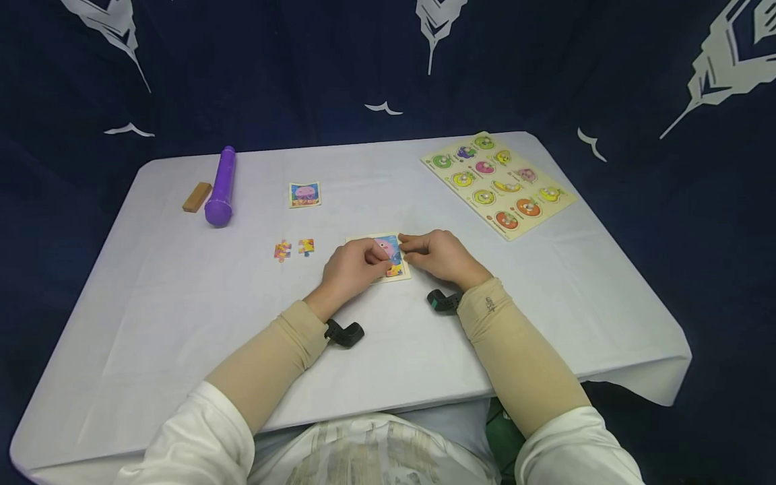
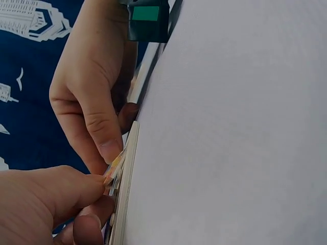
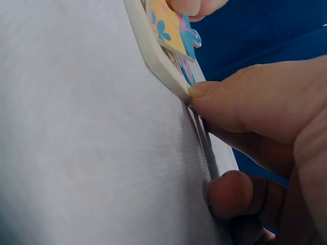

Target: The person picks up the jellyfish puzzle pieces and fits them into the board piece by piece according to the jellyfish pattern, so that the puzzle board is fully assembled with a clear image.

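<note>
Between thumb and finger, my left hand (image 1: pixel 356 271) pinches a small jigsaw piece (image 3: pixel 173 30), yellow and blue in the right wrist view. The piece sits tilted over a cream-rimmed jigsaw board (image 1: pixel 405 275) with a pink and blue picture. At the board's right side, my right hand (image 1: pixel 445 257) holds its edge, the thumb (image 3: pixel 217 99) touching a corner. In the left wrist view both hands meet at the board, seen edge-on. Left of the board lie two loose jigsaw pieces (image 1: pixel 282 250), pink, yellow and orange. My left hand covers part of the picture.
A small picture card (image 1: pixel 304 195) lies behind the loose pieces. Farther left are a purple microphone-shaped thing (image 1: pixel 223 185) and a brown wooden block (image 1: pixel 197 197). A fruit-picture board (image 1: pixel 467 192) lies at the back right of the white-covered table (image 1: pixel 182 323).
</note>
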`<state>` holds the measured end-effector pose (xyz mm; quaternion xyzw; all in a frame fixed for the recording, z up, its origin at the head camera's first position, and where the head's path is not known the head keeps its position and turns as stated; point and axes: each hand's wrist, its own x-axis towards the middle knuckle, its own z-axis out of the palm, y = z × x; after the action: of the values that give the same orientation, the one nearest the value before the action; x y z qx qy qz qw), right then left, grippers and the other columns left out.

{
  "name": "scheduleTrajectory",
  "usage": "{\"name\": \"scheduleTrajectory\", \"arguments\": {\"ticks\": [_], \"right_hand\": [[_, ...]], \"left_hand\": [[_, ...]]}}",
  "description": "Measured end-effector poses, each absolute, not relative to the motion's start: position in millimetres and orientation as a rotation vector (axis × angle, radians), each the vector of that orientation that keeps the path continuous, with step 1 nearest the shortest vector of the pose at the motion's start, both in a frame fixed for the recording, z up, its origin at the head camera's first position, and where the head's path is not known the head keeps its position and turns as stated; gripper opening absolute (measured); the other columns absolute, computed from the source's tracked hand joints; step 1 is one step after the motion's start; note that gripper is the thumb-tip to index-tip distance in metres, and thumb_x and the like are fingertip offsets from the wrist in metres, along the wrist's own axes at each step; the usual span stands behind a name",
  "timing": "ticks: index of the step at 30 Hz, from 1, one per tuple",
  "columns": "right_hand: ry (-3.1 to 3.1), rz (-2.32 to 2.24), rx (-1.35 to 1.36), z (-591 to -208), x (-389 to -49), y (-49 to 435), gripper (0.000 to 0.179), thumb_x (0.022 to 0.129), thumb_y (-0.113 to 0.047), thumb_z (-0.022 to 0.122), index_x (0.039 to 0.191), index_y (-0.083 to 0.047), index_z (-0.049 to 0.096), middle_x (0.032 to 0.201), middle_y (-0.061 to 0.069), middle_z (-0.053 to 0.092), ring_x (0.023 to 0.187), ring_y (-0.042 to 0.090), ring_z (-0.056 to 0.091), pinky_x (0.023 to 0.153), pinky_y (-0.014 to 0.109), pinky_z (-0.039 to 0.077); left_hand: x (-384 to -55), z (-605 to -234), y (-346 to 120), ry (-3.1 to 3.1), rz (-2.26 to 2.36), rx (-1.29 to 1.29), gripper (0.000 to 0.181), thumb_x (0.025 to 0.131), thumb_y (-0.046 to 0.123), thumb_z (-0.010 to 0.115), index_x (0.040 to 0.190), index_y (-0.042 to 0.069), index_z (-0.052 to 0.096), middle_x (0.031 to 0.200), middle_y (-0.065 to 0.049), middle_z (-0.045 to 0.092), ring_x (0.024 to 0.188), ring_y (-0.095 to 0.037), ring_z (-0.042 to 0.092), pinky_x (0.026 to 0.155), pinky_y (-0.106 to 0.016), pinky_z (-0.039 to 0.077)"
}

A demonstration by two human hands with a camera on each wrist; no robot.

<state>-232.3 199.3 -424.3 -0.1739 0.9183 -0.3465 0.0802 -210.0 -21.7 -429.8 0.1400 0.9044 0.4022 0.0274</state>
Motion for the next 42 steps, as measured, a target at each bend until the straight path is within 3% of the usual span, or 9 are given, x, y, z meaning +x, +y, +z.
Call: {"name": "scheduleTrajectory", "arguments": {"ticks": [14,24,34,42], "right_hand": [[2.725,-1.071,-0.51,-424.0,-232.3,199.7,0.028,0.099,-0.018,0.07,0.125,-0.009,0.074,0.146,-0.001,0.06,0.141,0.02,0.051,0.117,0.042,0.039],[2.717,-1.082,-0.521,-422.5,-232.2,199.1,0.028,0.099,-0.018,0.069,0.125,-0.01,0.074,0.146,-0.001,0.06,0.142,0.02,0.051,0.117,0.042,0.039],[2.724,-1.083,-0.523,-423.8,-232.0,200.0,0.027,0.099,-0.018,0.068,0.125,-0.01,0.074,0.145,0.0,0.06,0.141,0.021,0.051,0.117,0.043,0.04],[2.724,-1.076,-0.546,-422.6,-232.0,200.4,0.027,0.099,-0.018,0.068,0.124,-0.009,0.074,0.145,0.001,0.061,0.14,0.022,0.052,0.117,0.043,0.04]], "left_hand": [[-208.2,-429.7,-17.9,2.848,1.147,0.44,0.008,0.092,0.032,0.076,0.095,0.025,0.073,0.084,0.013,0.073,0.079,-0.008,0.066,0.065,-0.031,0.047],[-208.0,-430.4,-17.6,2.913,1.109,0.465,0.004,0.093,0.026,0.074,0.092,0.023,0.077,0.079,0.01,0.069,0.071,-0.01,0.061,0.059,-0.028,0.045],[-206.6,-431.6,-17.1,2.948,1.014,0.557,0.012,0.094,0.028,0.073,0.104,0.025,0.081,0.095,0.009,0.072,0.084,-0.008,0.066,0.063,-0.029,0.05],[-204.2,-430.6,-15.6,2.968,1.017,0.563,0.016,0.092,0.034,0.075,0.104,0.025,0.077,0.091,0.01,0.068,0.081,-0.007,0.063,0.062,-0.03,0.048]]}}
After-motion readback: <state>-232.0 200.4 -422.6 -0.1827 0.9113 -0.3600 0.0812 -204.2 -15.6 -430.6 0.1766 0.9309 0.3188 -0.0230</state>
